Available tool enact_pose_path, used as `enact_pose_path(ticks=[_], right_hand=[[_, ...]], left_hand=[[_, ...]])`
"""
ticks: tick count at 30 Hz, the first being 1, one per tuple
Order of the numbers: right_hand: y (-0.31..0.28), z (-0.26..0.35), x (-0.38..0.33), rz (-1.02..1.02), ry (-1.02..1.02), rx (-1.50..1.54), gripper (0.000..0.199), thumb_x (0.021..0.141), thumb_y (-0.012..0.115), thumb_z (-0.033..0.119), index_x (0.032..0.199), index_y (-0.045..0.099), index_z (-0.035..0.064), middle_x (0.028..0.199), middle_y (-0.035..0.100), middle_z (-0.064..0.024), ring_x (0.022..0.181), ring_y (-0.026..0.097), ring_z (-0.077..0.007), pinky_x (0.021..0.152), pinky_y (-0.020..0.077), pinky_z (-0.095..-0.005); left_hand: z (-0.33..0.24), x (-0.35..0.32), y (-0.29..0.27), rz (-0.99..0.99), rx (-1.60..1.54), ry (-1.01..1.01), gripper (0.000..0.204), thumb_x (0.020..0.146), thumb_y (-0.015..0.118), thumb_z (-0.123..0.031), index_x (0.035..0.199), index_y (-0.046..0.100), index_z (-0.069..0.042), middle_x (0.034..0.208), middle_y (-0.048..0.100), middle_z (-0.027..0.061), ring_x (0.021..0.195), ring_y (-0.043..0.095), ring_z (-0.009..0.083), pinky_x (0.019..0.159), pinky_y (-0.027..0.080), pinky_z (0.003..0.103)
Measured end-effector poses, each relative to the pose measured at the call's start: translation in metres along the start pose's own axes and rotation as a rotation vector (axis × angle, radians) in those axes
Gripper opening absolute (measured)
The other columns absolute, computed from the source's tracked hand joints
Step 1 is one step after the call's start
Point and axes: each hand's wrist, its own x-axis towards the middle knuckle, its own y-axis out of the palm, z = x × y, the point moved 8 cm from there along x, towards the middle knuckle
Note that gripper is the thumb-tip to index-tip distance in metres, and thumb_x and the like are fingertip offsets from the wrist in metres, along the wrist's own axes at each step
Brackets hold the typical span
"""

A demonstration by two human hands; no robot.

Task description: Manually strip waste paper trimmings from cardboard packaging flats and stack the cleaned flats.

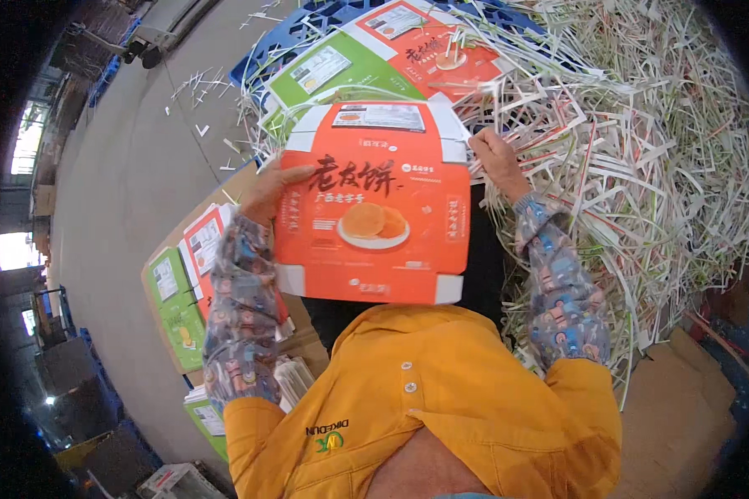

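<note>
A flat orange cardboard box blank with white corner flaps is held up in front of my body; it shows a picture of round cakes on a plate. My left hand grips its left edge, thumb on the printed face and fingers behind. At the upper right corner my right hand is closed beside a white flap; what is pinched between its fingertips is too small to make out. Just beyond lie a green printed sheet and another orange printed sheet, partly strewn with paper strips.
A large heap of shredded paper strips fills the right side. The far sheets rest on a blue plastic pallet. Stacked green blanks and orange ones lie left of my left forearm. Brown cardboard lies at lower right, and grey floor stretches left.
</note>
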Motion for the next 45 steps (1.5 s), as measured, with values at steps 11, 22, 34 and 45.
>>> enact_pose_path(ticks=[11, 22, 34, 45], right_hand=[[-0.095, 0.023, 0.038, -0.076, -0.584, -1.043, 0.015, 0.078, 0.044, 0.016, 0.092, 0.049, 0.0167, 0.088, 0.056, -0.0092, 0.069, 0.057, -0.0292, 0.054, 0.0429, -0.0422], [-0.362, -0.041, 0.083, -0.505, 0.004, -1.274, 0.03, 0.083, 0.035, 0.015, 0.109, 0.05, 0.0164, 0.107, 0.051, -0.0112, 0.078, 0.054, -0.0299, 0.066, 0.0431, -0.0404], [-0.422, 0.026, 0.014, -0.649, -0.428, -1.189, 0.033, 0.075, 0.048, 0.004, 0.108, 0.05, 0.0111, 0.109, 0.05, -0.012, 0.083, 0.053, -0.028, 0.069, 0.0431, -0.0377], [-0.427, 0.112, -0.026, -0.809, -0.57, -1.022, 0.036, 0.071, 0.053, 0.001, 0.106, 0.05, 0.009, 0.107, 0.051, -0.0123, 0.085, 0.053, -0.027, 0.073, 0.0422, -0.0363]], left_hand=[[-0.133, -0.098, -0.071, -0.009, 0.874, 0.01, 0.027, 0.069, 0.061, -0.009, 0.094, 0.055, -0.001, 0.084, 0.059, 0.0046, 0.073, 0.055, 0.0115, 0.067, 0.044, 0.025], [-0.172, -0.202, -0.127, -0.479, 0.89, 0.077, 0.031, 0.065, 0.063, -0.005, 0.093, 0.053, 0.001, 0.083, 0.058, 0.006, 0.072, 0.055, 0.0112, 0.065, 0.044, 0.024], [-0.169, -0.15, -0.112, -0.368, 0.732, 0.215, 0.017, 0.07, 0.054, -0.003, 0.085, 0.056, 0.004, 0.077, 0.059, 0.0045, 0.068, 0.054, 0.0104, 0.062, 0.044, 0.024], [-0.152, 0.023, 0.0, -0.142, 1.484, 0.639, 0.023, 0.068, 0.058, -0.019, 0.088, 0.059, -0.008, 0.08, 0.057, 0.0156, 0.075, 0.055, 0.0296, 0.065, 0.043, 0.036]])
